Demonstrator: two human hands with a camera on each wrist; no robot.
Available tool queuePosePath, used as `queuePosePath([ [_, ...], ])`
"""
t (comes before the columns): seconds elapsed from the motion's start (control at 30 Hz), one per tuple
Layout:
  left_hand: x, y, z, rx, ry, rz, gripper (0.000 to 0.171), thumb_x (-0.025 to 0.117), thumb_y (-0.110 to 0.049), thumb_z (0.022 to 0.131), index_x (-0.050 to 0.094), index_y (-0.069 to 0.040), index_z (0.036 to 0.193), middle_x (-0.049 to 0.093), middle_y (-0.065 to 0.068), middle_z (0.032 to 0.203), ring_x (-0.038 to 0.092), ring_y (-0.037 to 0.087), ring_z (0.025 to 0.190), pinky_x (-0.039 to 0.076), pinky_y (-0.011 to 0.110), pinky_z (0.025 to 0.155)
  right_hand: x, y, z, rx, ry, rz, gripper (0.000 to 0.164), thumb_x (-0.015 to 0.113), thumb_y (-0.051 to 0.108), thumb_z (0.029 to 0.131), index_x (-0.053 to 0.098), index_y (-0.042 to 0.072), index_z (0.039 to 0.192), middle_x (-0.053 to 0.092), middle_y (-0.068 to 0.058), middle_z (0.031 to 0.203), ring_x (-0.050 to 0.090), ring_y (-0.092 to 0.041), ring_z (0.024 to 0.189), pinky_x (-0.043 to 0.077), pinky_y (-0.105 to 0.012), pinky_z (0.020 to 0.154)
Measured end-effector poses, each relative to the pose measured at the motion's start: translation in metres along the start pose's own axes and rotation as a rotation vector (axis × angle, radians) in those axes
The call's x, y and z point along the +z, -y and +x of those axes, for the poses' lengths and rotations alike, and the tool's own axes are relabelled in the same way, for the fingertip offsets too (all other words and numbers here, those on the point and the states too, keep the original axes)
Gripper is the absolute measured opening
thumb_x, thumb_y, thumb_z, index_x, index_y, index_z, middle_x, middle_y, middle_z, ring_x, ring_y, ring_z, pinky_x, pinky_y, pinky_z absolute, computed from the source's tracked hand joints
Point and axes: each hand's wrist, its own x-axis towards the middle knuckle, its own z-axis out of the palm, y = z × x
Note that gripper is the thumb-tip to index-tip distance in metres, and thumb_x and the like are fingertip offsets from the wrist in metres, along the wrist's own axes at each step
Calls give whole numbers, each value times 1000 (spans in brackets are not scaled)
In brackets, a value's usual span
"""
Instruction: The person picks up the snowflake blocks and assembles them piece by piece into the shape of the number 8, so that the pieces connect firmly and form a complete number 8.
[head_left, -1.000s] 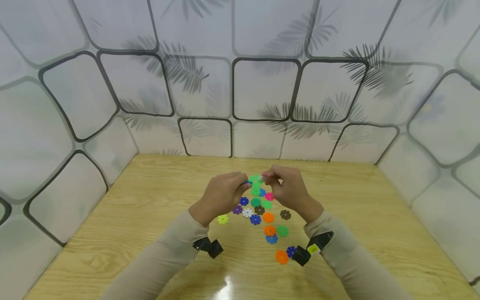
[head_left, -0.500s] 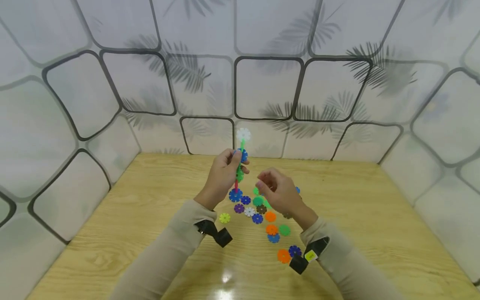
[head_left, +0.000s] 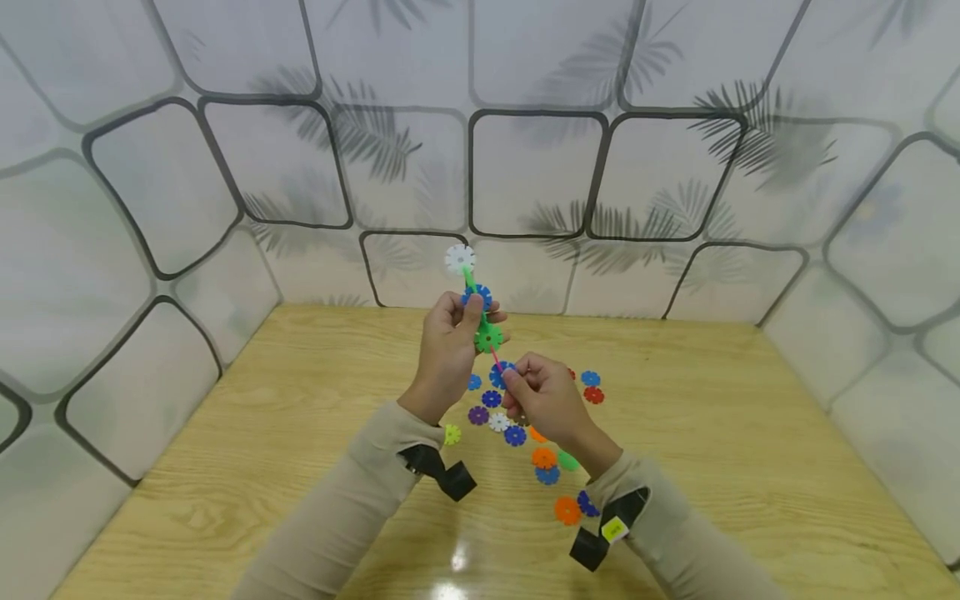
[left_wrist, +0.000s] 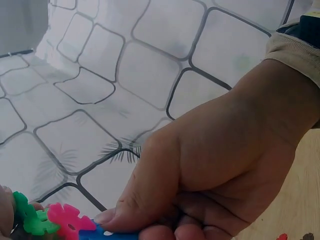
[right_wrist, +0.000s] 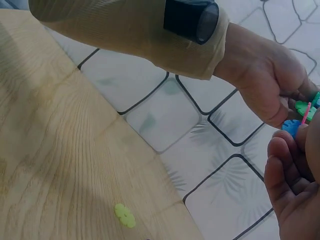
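Note:
A chain of notched plastic snowflake discs hangs in the air between my hands. From the top in the head view it has a white disc [head_left: 460,259], a thin green piece, a blue disc [head_left: 477,297], a green disc [head_left: 489,337], a pink disc seen edge-on and a lower blue disc [head_left: 502,375]. My left hand [head_left: 444,354] pinches the chain at the upper blue disc, thumb in front. My right hand [head_left: 553,402] pinches the lower blue disc between thumb and fingers. In the left wrist view a pink disc [left_wrist: 70,221] shows beside the left thumb.
Loose discs lie on the wooden table [head_left: 315,442] below and around the hands, among them an orange disc [head_left: 567,511], a purple disc [head_left: 478,415], a yellow disc [head_left: 452,434] and a red disc [head_left: 594,395]. A patterned curtain [head_left: 525,175] encloses the back and sides.
The left hand has turned and raised the chain upright, its white end up. The right hand has come in from the right and now pinches the lower blue disc, tilting the chain.

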Motion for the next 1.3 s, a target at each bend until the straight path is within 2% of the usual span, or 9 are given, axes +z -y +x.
queuePosePath([
  [0.2,-2,1,-1,-46,49,-40,15,37,-13,106,41,1,110,58,16,111,64,22,98,54,36,86,-3,-2,-1,17,-9,21,23,47,7,103,54,-9,89,60,-22,69,59,-19,54,54,-30,52],
  [0.33,-7,0,-1,-90,26,-31,26,39,-13,105,31,-3,128,59,18,115,66,19,92,54,33,82,-5,-5,-2,41,23,56,22,46,10,104,55,-10,101,61,-24,71,59,-17,55,54,-31,54],
  [0.43,-11,-1,-1,-86,8,-34,34,39,-11,105,25,-8,137,59,19,115,66,17,85,55,36,81,-7,-6,-2,62,50,45,27,45,16,105,54,-9,111,63,-21,73,60,-20,57,55,-33,57],
  [0.53,-14,-3,0,-72,23,-55,44,38,-9,105,19,-12,145,58,20,116,66,16,82,53,44,86,-14,-13,-3,69,59,-44,29,45,20,105,54,-6,114,64,-14,74,62,-29,62,56,-37,61],
  [0.63,-17,-4,0,-89,42,-69,51,38,-8,105,15,-16,149,57,20,117,66,17,82,50,49,90,-27,-29,-7,92,105,-231,26,50,21,103,57,-2,111,66,-12,77,62,-35,66,55,-40,61],
  [0.8,-21,-3,0,-128,84,-85,60,37,-7,105,7,-26,153,54,21,121,65,18,83,55,42,83,-45,-73,-21,170,308,-658,25,67,29,93,61,8,106,63,-2,86,61,-18,74,52,-33,65],
  [0.87,-23,-3,0,-132,117,-95,63,37,-6,105,5,-31,154,52,21,125,65,18,82,56,40,79,-47,-85,-26,188,359,-743,29,73,31,88,62,9,105,60,2,85,57,-14,76,50,-32,67],
  [1.07,-26,-1,0,-118,215,-128,71,37,-5,105,3,-46,151,47,20,134,65,17,79,57,38,72,-44,-90,-32,199,350,-825,23,81,24,81,64,10,89,52,4,74,47,-14,68,43,-30,61],
  [1.3,-28,1,2,-126,229,-120,67,34,1,103,14,-38,153,50,17,121,59,14,72,56,30,64,-51,-78,-28,189,247,-792,24,78,15,83,55,12,85,50,4,73,45,-13,65,42,-27,58],
])
